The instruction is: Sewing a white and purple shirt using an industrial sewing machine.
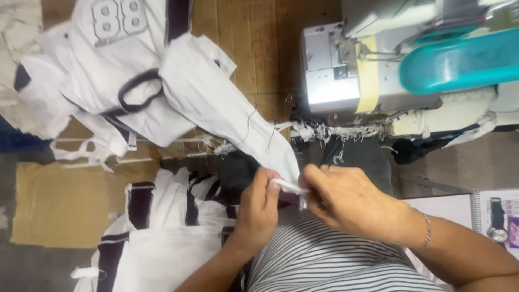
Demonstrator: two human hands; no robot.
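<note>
A white fabric piece (216, 103) trails down from the garment heap to the person's lap, its narrow end pinched between left hand (259, 203) and right hand (346, 200) — both grips clamped on it — below the sewing machine (378, 70).

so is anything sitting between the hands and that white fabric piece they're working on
Nothing visible does. The left hand and right hand both already pinch the end of the white fabric piece directly, fingers on the cloth.
</note>
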